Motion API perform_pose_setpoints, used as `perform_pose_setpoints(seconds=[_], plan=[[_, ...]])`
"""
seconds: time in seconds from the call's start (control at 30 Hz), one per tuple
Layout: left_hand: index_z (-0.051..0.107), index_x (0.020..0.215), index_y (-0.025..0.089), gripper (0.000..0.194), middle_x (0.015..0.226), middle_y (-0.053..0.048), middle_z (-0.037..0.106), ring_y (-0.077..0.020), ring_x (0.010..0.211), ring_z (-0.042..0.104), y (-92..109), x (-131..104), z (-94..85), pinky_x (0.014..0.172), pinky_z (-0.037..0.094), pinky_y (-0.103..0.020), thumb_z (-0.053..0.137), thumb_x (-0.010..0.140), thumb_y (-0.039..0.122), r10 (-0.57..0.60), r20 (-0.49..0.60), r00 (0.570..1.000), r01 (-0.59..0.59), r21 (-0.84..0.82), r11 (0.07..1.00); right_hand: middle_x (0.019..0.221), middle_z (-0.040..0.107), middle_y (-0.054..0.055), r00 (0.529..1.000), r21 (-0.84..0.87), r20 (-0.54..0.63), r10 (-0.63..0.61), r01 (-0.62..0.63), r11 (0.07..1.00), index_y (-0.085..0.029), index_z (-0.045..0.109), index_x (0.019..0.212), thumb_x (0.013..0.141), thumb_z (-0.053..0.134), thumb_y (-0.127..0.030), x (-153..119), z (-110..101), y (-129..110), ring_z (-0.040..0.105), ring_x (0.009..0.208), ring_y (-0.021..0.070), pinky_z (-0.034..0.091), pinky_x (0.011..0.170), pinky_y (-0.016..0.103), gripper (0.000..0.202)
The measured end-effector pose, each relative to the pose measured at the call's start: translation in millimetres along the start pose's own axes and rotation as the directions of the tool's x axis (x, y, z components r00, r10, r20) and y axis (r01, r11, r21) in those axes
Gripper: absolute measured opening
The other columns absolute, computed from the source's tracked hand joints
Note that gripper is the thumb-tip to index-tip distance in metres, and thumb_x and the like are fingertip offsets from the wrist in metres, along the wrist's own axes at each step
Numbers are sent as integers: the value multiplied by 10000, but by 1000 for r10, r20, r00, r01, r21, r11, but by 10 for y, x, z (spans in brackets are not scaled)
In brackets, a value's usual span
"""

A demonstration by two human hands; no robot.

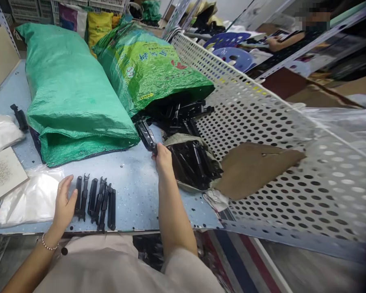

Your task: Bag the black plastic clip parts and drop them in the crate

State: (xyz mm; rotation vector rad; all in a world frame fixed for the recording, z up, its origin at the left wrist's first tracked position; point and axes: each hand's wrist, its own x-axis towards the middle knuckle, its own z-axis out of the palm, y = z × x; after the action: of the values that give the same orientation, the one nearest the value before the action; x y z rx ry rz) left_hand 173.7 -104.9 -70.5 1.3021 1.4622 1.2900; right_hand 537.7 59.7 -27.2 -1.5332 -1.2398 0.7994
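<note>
A row of several slim black plastic parts (95,201) lies near the front edge of the blue table (134,175), some with forked ends. Beside the row's left end rests my left hand (64,200), its fingers stretched out and holding nothing. My right hand (164,158) pinches the near end of a black plastic part (147,134) by the mouth of a printed green bag (152,61). More black parts (178,112) spill out of that bag. Just right of my right hand, an opened sack (212,185) holds further black pieces (195,162).
A plain green woven sack (73,89) lies left of the printed one. Clear plastic bags (33,199) and a speckled white board (3,175) are at the left. A perforated white panel (280,134) with brown cardboard (256,167) borders the right. Beyond it, a person's arm (288,42) shows.
</note>
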Motion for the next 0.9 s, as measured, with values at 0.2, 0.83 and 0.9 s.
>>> perform_pose_setpoints(seconds=[0.2, 0.83, 0.9], plan=[[426, 1443, 286, 689, 1513, -107, 445, -274, 1404, 439, 586, 263, 418, 1182, 350, -451, 681, 848, 524, 25, 336, 941, 133, -437, 890, 670, 583, 47, 919, 391, 372, 132, -284, 876, -219, 545, 814, 874, 545, -662, -1266, 533, -269, 444, 515, 126, 286, 419, 254, 447], [549, 1203, 153, 513, 767, 14, 630, -88, 510, 551, 852, 162, 152, 478, 455, -221, 707, 791, 415, -307, 382, 872, 488, -626, 608, 787, 600, 45, 576, -138, 381, -723, 809, 571, -193, 585, 940, 1049, 231, -511, -1370, 1300, -860, 535, 733, 174, 392, 682, 299, 488], [549, 1254, 147, 544, 774, 12, 634, -80, 520, 546, 846, 211, 70, 497, 446, -212, 699, 799, 406, -317, 346, 883, 469, -637, 611, 766, 593, 58, 401, -87, 454, -796, 909, 408, -174, 610, 930, 1017, 287, -582, -1583, 1255, -824, 503, 722, 191, 362, 663, 327, 527]])
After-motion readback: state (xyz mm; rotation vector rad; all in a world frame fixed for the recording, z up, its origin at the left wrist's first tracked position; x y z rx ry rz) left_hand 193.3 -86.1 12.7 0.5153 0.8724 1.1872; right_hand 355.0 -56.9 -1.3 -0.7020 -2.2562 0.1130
